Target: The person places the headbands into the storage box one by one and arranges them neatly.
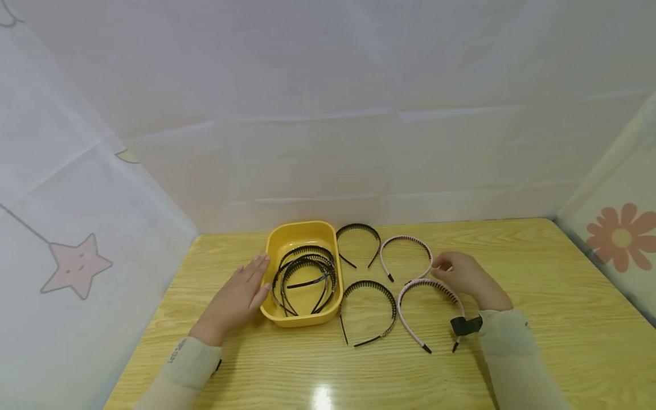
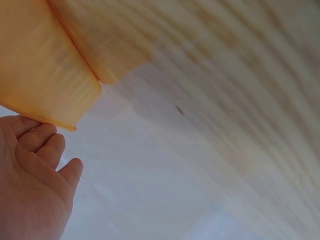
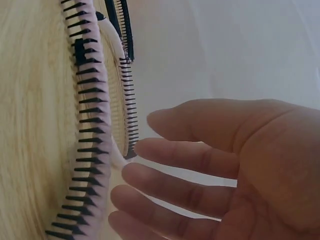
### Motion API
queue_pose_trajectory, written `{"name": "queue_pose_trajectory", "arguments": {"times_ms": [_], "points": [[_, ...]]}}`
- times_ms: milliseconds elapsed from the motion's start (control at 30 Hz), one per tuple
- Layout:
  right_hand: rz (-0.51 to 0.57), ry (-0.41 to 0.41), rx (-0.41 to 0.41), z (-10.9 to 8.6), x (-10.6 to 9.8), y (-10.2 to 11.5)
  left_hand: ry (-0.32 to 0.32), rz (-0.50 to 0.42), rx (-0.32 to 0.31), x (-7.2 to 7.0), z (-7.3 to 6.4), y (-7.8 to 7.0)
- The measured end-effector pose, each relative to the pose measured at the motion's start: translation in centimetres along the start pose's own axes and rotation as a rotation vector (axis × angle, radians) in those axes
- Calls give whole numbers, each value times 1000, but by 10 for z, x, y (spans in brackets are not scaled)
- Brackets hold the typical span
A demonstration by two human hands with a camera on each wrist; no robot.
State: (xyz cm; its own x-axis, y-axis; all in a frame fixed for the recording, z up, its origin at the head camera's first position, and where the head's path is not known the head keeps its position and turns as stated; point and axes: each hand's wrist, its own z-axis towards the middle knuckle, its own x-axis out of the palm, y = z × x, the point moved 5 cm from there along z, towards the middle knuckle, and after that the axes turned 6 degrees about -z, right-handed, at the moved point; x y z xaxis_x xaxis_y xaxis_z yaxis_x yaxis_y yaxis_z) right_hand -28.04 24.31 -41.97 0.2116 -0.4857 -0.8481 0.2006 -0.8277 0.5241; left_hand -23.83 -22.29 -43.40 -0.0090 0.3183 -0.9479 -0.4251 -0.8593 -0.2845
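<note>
Along the left side of a yellow plastic basket (image 1: 302, 322) lies my left hand (image 1: 236, 299), its extended fingers touching the rim. Several black toothed headbands (image 1: 307, 259) sit piled inside that basket. To its right, two black headbands (image 1: 369, 283) lie on the table, one behind the other. Beside those are a rear pink headband (image 1: 410, 238) and a front pink headband (image 1: 430, 281), both with black teeth. My right hand (image 1: 468, 276) hovers by the two pink ones; in the right wrist view its thumb and fingers (image 3: 170, 185) are apart and grip nothing.
Everything lies on a wood-grain table (image 1: 287, 376). A pale cloth backdrop (image 1: 328, 159) rises right behind the table's far edge, with printed cloth at both sides. A black strap (image 1: 466, 326) on the right wrist overlaps the front pink headband in the head view.
</note>
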Motion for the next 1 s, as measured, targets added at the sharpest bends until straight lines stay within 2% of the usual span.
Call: {"name": "queue_pose_trajectory", "arguments": {"times_ms": [267, 467, 700, 1000], "points": [[26, 88, 14, 0, 3, -13, -2, -3, -4, 0, 0, 0], [53, 124, 23, -1, 6, -16, -4, 8, -1, 0, 0, 0], [68, 146, 35, 0, 9, -17, 0, 4, -3, 0, -1, 1], [57, 141, 13, -3, 6, -15, -1, -1, -4, 0, 0, 1]]}}
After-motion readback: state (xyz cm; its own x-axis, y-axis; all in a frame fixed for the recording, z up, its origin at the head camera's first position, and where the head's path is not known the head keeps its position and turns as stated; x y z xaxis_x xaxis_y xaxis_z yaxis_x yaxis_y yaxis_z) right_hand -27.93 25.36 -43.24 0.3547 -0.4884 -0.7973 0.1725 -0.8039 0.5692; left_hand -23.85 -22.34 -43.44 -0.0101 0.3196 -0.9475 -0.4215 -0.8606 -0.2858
